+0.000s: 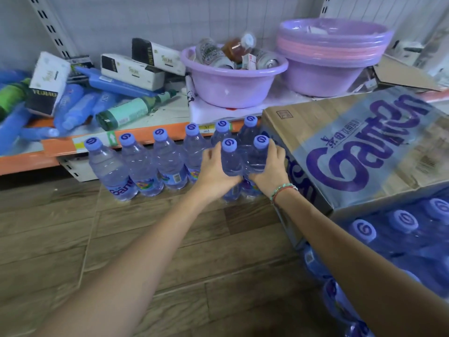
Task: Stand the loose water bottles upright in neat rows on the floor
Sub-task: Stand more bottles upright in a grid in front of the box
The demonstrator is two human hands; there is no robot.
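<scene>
- Pressing in from both sides, the left hand (213,166) and the right hand (269,166) hold a pair of clear plastic water bottles with lilac screw caps — the left-hand front bottle (230,161) and the right-hand front bottle (258,155) — upright on the brown wood-plank floor (145,239).
- Each hand curls round the outer flank of its own bottle; the two bottles touch each other between the palms.
- Their long axes run straight up, caps toward the camera, so they already stand as the task wants.
- Just behind them stands a back row of six matching bottles (167,159), running left to right under the orange edge of the low metal shelf (60,144); the held pair sits in front of that row's right end, close against it.
- To the right, the printed brown cardboard water carton (352,147) lies just beside the right hand — that side is closed off.
- The open floor for the front row lies to the left of the left hand, so further bottles would likely go in on that side, and the left hand is the nearer one to it.
- More shrink-wrapped bottles (401,239) sit at lower right, beside the right forearm, probably the next supply.
- Judged from this, the second row has only begun.
</scene>
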